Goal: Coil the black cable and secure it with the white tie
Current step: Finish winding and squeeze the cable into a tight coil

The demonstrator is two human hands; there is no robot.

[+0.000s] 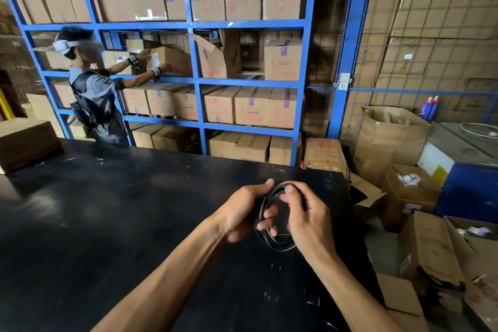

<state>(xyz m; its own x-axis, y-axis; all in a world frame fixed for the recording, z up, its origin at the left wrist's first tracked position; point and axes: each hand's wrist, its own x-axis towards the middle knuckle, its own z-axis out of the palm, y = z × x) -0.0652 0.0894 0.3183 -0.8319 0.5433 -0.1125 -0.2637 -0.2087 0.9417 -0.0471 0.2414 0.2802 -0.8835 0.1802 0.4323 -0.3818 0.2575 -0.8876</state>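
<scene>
The black cable [280, 244] is wound into a round coil of several loops, held upright just above the black table [107, 224]. My left hand [244, 210] grips the coil's left side, with fingers poking through the ring. My right hand [307, 219] grips the right side, thumb and forefinger pinching the top of the loop. The lower loops hang down between my wrists. I see no white tie; it may be hidden in my hands.
Open cardboard boxes [412, 191] stand on the floor right of the table. A brown box [27, 143] sits on the table's far left corner. Behind it a person [94, 94] reaches into blue shelving [199, 81] full of cartons.
</scene>
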